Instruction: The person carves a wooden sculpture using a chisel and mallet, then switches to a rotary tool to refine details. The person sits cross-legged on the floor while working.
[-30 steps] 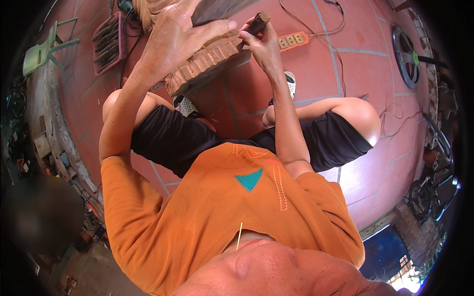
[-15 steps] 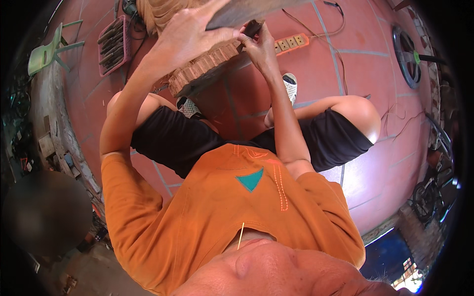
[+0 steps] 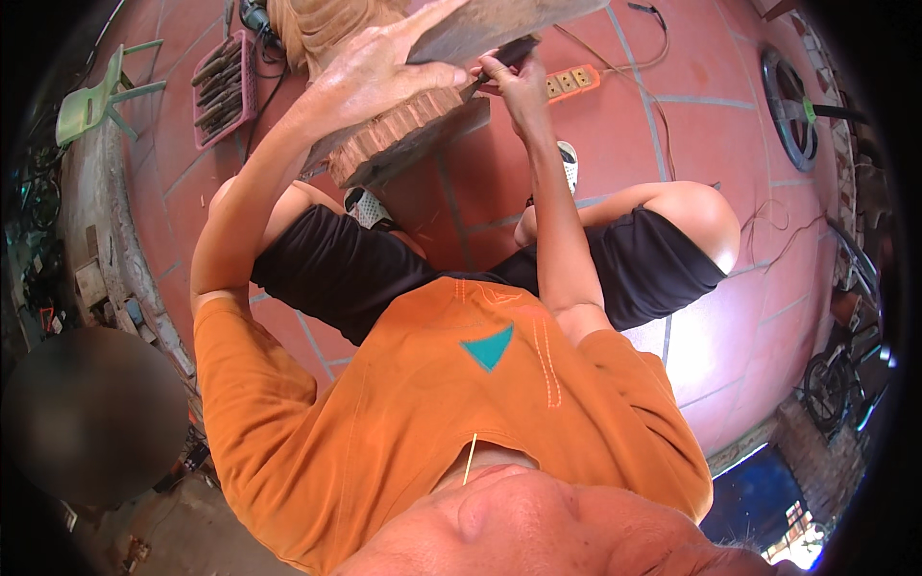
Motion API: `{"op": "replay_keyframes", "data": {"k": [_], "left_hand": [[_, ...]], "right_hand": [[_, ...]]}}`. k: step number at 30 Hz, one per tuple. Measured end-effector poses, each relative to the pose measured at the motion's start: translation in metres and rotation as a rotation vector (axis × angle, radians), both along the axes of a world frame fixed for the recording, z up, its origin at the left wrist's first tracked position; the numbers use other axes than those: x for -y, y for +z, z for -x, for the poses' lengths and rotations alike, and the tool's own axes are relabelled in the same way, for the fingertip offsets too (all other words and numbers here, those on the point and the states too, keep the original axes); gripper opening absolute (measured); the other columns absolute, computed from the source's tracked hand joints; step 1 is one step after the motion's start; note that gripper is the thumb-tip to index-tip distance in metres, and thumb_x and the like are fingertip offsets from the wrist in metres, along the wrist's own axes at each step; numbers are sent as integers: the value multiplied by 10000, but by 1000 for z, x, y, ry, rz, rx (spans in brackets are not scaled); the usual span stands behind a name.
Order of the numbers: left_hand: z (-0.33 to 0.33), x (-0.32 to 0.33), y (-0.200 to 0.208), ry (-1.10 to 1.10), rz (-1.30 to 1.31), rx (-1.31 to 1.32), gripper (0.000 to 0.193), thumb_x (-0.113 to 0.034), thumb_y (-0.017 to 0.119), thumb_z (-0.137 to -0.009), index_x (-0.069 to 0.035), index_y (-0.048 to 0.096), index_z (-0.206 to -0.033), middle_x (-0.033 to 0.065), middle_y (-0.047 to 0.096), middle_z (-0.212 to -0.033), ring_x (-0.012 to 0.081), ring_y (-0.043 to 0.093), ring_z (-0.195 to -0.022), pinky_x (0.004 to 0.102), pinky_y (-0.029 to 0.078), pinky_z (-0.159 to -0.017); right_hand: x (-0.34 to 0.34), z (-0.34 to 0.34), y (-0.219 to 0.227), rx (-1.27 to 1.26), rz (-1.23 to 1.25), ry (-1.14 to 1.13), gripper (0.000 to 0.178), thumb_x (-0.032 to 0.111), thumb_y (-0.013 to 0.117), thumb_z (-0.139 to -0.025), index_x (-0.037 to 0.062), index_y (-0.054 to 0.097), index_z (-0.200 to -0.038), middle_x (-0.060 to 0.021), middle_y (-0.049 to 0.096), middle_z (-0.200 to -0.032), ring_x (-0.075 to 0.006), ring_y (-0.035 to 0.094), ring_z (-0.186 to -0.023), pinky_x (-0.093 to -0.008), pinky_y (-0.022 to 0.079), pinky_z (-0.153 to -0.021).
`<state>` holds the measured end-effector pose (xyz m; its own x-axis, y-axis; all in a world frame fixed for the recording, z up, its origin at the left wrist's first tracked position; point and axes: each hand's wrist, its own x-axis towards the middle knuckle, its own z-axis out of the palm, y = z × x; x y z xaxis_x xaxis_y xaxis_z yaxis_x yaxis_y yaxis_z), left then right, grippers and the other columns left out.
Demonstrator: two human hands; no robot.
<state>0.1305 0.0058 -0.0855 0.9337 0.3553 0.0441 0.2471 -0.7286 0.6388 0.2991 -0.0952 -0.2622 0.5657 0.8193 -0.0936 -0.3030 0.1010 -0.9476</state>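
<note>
My left hand (image 3: pixel 370 72) reaches over the top of a carved wooden block (image 3: pixel 408 125) with a row of ridges along its near face. Between its thumb and index finger sits a grey wooden slab (image 3: pixel 499 29) that stretches to the upper right; the other fingers are hidden. Close to the thumb tip, my right hand (image 3: pixel 521 91) is closed round a dark chisel (image 3: pixel 514 50). The chisel's handle end sticks out above the fingers, and its thin lower part slants down toward the block's right end. Whether its tip touches the wood I cannot tell.
A pink basket (image 3: pixel 199 134) of several wood-handled tools stands at the far left, near a green chair (image 3: pixel 86 113). Beyond the block is a large tan wooden piece (image 3: pixel 307 38). An orange power strip (image 3: pixel 573 84) with its cord lies on the red tiled floor (image 3: pixel 706 139).
My right hand has shifted slightly right with the chisel, showing more of its handle. The grey slab has moved a little right and nearer, and my left hand has lowered slightly.
</note>
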Motion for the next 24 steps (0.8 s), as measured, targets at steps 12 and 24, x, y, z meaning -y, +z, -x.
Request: {"op": "replay_keyframes", "data": {"k": [12, 24], "left_hand": [[-5, 8, 17, 34, 63, 213, 832, -243, 782, -915, -33, 340, -1589, 273, 639, -1332, 333, 641, -1253, 398, 483, -1061], [-1, -12, -9, -4, -117, -97, 767, -302, 761, -889, -171, 417, -1561, 279, 686, -1191, 428, 678, -1072, 487, 520, -921]], "right_hand": [[-4, 10, -2, 373, 21, 16, 286, 56, 702, -966, 56, 545, -1205, -47, 673, -1031, -153, 697, -921, -297, 580, -757], [-10, 16, -16, 481, 68, -78, 279, 97, 777, -885, 31, 583, -1074, -92, 737, -906, -207, 687, -804, -357, 540, -757]]}}
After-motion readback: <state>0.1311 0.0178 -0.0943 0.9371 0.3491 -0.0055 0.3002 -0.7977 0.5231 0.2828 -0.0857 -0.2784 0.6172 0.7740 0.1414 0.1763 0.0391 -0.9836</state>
